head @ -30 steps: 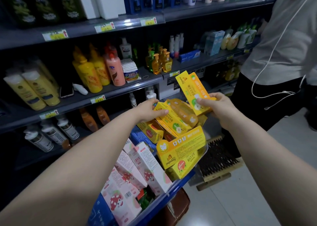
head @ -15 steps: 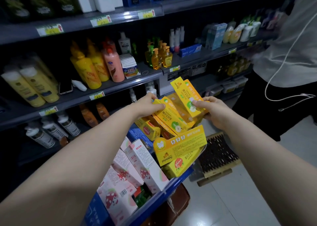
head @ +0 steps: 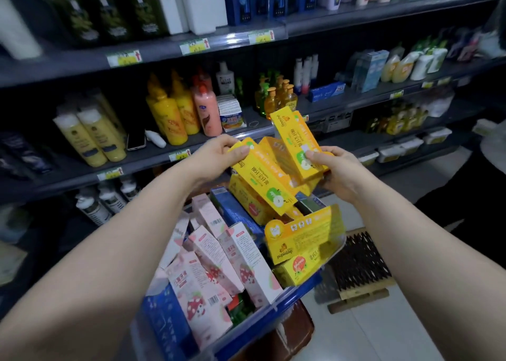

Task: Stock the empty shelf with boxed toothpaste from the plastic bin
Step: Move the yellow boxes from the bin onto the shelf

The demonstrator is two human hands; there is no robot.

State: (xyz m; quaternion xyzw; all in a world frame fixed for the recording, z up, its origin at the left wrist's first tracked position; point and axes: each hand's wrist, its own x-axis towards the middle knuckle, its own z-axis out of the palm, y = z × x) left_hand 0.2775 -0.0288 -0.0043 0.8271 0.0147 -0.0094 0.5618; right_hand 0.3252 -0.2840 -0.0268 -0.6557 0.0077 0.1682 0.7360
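A blue plastic bin below my arms is full of boxed toothpaste: pink-and-white boxes on the left, yellow boxes on the right. My left hand grips the top end of one yellow toothpaste box with a green apple print, lifted above the pile. My right hand holds a small stack of the same yellow boxes, tilted upright just to the right. The two hands are close together over the bin's far end.
Dark store shelves ahead carry yellow and pink bottles, pump bottles, a phone and price tags. A black brush with a wooden back lies on the tiled floor right of the bin. A person in dark clothes stands at the right edge.
My left hand has lifted a yellow box out of the pile and brought it toward the stack in my right hand. The view has swung left, so the person slid toward the right edge.
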